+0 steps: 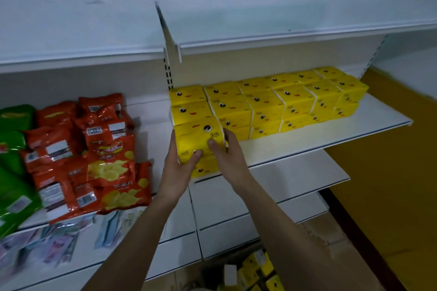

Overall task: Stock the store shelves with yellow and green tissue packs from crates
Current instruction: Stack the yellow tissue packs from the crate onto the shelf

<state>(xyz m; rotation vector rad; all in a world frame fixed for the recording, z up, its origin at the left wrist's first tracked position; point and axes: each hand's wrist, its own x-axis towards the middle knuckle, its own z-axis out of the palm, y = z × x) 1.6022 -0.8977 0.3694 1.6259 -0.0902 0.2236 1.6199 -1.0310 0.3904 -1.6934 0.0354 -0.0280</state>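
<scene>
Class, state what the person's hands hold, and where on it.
Both hands, left and right, grip one yellow tissue pack by its opposite sides.

Two hands, the left hand (176, 168) and the right hand (228, 156), are at the near left end of the yellow tissue packs (267, 106) on the right-hand shelf (354, 130), where packs fill two rows and stack in layers; the exact total cannot be told. On the left lie roughly eight red snack bags (94, 149) and about three green bags (14, 149). More yellow packs, at least four, show at the near bottom edge (257, 271).
</scene>
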